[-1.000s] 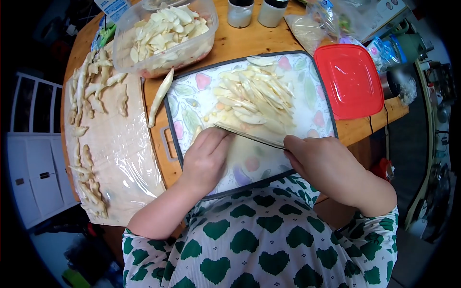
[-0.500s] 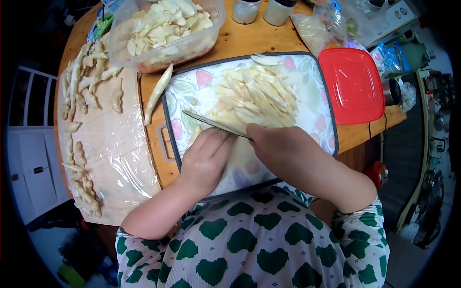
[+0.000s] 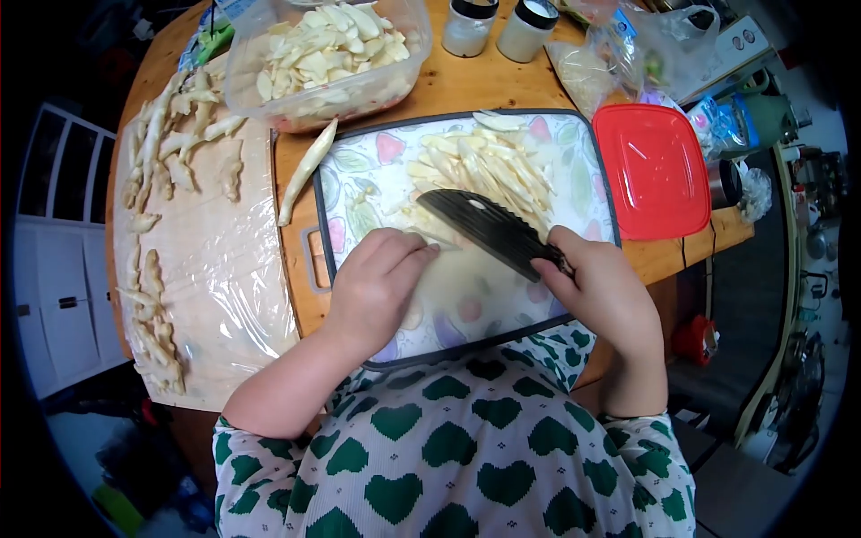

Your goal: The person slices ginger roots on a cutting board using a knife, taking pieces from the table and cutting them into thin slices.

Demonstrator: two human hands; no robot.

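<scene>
My right hand [image 3: 596,278] grips the handle of a kitchen knife [image 3: 489,229], its dark blade tilted to show its broad side above the cutting board [image 3: 359,161]. The blade tip points up and left. My left hand [image 3: 377,278] is closed with its fingertips down on the board, and a thin pale piece of ginger [image 3: 441,240] pokes out from under them. Most of that piece is hidden by the hand. Behind the blade lies a heap of sliced ginger [image 3: 489,166]. A long peeled ginger finger [image 3: 308,172] rests beside the board's left edge.
A clear plastic tub [image 3: 395,94] of pale slices stands at the back. Two jars [image 3: 526,36] are to its right. On the right is a red lid [image 3: 652,170]. Whole ginger roots [image 3: 170,148] lie on a plastic-covered surface [image 3: 238,296] to the left.
The knife has left the spot beside my left fingertips. My right hand has moved right, and the blade has turned from edge-on to showing its broad side.
</scene>
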